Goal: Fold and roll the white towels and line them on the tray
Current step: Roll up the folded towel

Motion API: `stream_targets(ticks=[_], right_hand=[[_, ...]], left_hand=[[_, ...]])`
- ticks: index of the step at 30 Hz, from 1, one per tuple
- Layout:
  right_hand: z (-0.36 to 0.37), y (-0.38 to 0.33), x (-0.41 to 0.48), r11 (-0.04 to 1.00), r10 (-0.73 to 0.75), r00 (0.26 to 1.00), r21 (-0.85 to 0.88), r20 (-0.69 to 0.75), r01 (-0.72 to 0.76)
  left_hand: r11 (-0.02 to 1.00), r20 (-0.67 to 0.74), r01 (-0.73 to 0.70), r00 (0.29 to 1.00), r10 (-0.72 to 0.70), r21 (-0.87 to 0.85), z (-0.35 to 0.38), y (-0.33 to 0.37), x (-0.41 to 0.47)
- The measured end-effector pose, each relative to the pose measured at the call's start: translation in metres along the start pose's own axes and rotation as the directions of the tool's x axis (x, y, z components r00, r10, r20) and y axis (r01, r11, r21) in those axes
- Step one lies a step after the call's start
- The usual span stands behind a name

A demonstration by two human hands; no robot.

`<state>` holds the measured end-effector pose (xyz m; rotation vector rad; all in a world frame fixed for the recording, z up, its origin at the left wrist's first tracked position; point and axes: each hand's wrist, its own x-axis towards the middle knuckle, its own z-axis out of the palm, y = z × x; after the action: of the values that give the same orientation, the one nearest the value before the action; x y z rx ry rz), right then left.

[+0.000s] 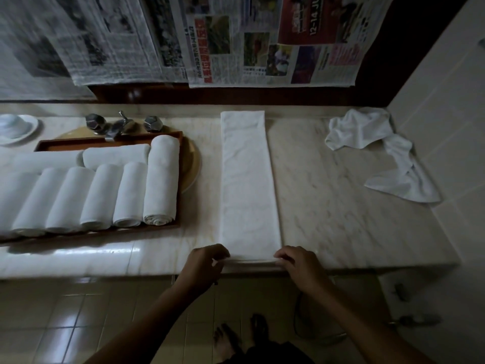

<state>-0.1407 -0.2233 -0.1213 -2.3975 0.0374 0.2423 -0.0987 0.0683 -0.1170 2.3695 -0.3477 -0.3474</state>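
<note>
A long marble counter (pixel 328 193) runs across the view, and sheets of newspaper (pixel 236 40) hang above its far edge. On the left part of the counter a brown wooden tray (pixel 110 139) lies over a beige basin (pixel 193 164). The tray holds the rolled towels (pixel 161 179): one row of white rolls stands side by side, their ends turned to the person, and two more rolls lie crosswise behind this row. The roll at the right end of the row is thicker than the others and shows its spiral end.

Just right of the tray, the folded towel (pixel 249 185) lies flat on the marble as one long, narrow white strip. It reaches from the back of the counter to the front edge, and its surface is smooth, with only light creases. A crumpled towel (pixel 367 132), also white, lies well apart in the far right corner.

The near end of the strip is between the two hands. The left hand (pixel 203 266) pinches its left corner with curled fingers, and the right hand (pixel 299 266) pinches its right corner in the same manner, both at the front edge of the counter.

Behind the tray stands a chrome faucet (pixel 118 126), and a white dish (pixel 15 127) is at the far left.
</note>
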Motion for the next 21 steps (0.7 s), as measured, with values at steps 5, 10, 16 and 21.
stream_targets(ticks=[5, 10, 16, 21], right_hand=[[-0.006, -0.006, 0.008, 0.986, 0.139, 0.99, 0.087, 0.036, -0.142], [-0.001, -0.014, 0.017, 0.992, 0.123, 0.992, 0.028, 0.026, -0.123], [0.023, -0.031, 0.008, 0.953, -0.196, 0.98, -0.231, 0.019, 0.195], [0.039, -0.027, -0.003, 0.885, -0.367, 0.929, -0.292, 0.04, 0.362]], left_hand=[[0.985, -0.016, 0.151, 0.988, -0.153, -0.086, -0.004, 0.01, 0.008], [0.925, -0.054, 0.33, 0.937, -0.346, -0.189, 0.001, 0.013, 0.012], [0.93, -0.198, 0.341, 0.911, -0.363, -0.136, 0.02, 0.025, 0.009], [0.972, -0.216, 0.055, 0.976, -0.004, 0.229, 0.038, 0.025, 0.003]])
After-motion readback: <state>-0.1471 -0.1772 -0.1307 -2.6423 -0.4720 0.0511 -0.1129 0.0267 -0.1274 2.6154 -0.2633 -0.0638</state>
